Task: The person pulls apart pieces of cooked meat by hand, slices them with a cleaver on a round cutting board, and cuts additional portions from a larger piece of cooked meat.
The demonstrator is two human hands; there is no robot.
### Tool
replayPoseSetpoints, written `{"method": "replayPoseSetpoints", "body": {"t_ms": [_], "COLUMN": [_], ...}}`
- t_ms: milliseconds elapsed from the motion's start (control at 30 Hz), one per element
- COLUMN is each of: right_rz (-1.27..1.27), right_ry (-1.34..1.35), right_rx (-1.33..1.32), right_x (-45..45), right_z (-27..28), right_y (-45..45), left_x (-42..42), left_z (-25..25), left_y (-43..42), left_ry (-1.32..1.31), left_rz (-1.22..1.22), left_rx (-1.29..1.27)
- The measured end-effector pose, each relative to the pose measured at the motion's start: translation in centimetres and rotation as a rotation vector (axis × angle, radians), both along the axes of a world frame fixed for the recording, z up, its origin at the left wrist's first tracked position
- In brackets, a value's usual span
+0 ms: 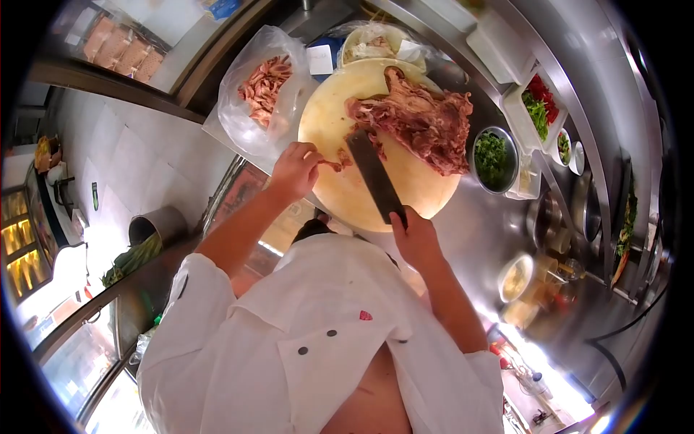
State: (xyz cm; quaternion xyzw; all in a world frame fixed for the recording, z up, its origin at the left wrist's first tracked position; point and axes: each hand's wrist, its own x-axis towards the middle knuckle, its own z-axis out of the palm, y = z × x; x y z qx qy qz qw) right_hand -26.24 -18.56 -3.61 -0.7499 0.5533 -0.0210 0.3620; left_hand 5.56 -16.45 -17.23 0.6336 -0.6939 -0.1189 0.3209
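A round, pale yellow cutting board [325, 94] lies in front of me with a large piece of browned meat [426, 119] across its far right part. My right hand [417, 235] is closed round the handle of a cleaver [374, 173], whose dark blade lies over the board and points away from me. At the board's left edge, my left hand [296, 171] pinches a thin strip of meat [331, 166]. Small meat scraps [345, 155] lie between that strip and the blade. Left of the board, a clear plastic bag [233, 79] holds a heap of cut meat pieces [264, 90].
A metal bowl of chopped greens [493, 159] stands right of the board. Beyond it are white containers with green and red cut vegetables [541, 105]. A bag-lined tub [376, 43] sits behind the board. A metal pot [157, 226] with leafy greens stands at the left.
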Motion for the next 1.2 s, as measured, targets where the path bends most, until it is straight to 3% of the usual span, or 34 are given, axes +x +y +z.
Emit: {"method": "replayPoseSetpoints", "body": {"t_ms": [267, 833, 1067, 1200], "right_rz": [0.113, 0.303, 0.326, 0.337], "right_ry": [0.059, 0.238, 0.285, 0.209], "right_rx": [-0.005, 0.079, -0.022, -0.063], "right_x": [2.3, 5.6, 7.9, 7.6], "right_z": [-1.1, -1.9, -7.1, -7.3], "right_y": [0.3, 0.1, -0.7, -2.0], "left_x": [-0.9, -1.2, -1.7, -2.1], "left_z": [-2.5, -1.8, -1.8, -2.0], "left_y": [1.9, 1.4, 1.2, 1.4], "left_ry": [-0.068, -0.064, -0.057, -0.054], "left_rz": [-0.185, -0.161, -0.100, -0.099], "left_rx": [-0.093, -0.229, -0.230, -0.207]}}
